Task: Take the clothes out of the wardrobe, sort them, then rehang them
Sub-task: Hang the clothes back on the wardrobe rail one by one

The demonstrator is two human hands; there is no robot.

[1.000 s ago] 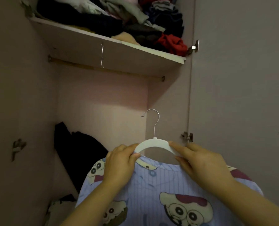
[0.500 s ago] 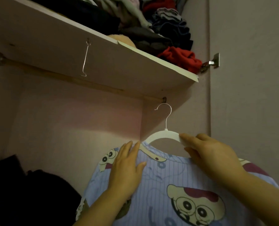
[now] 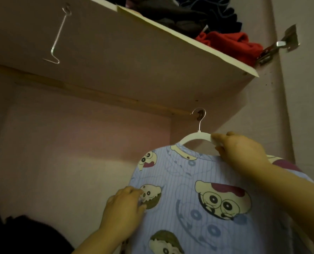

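The right hand [image 3: 242,153] has its grip closed round the right shoulder of a white plastic hanger [image 3: 194,137], fingers curled over the top edge and thumb side underneath. On the hanger hangs the task's garment, a pale blue striped top printed with cartoon faces [image 3: 185,180], its neckline just under the hanger's arch. It is held up inside the wardrobe, toward the right side. The left hand [image 3: 125,208] is lower, at the top's left edge, with bent fingertips on the fabric beside one of the printed faces. Whether that grip pinches the cloth or only touches it cannot be told.

The hanger's metal hook [image 3: 199,119] stands upright at the right end of the wooden rail [image 3: 97,97], in front of the rail's end socket. Whether it sits over the rail is unclear.

Above the rail runs the underside of a pale shelf [image 3: 152,63], which tilts across the top of the view. A bent wire hook [image 3: 58,39] dangles from the shelf's underside on the left. On the shelf lie heaped clothes: a red garment [image 3: 231,44] at the right end by the front edge, and dark garments [image 3: 180,17] piled behind it. To the right, a metal hinge [image 3: 280,45] joins the wardrobe's side to the open door [image 3: 306,107]. The back panel [image 3: 70,153] is pinkish and dimly lit, brighter near the middle. A dark garment [image 3: 24,233] lies bunched at the lower left.
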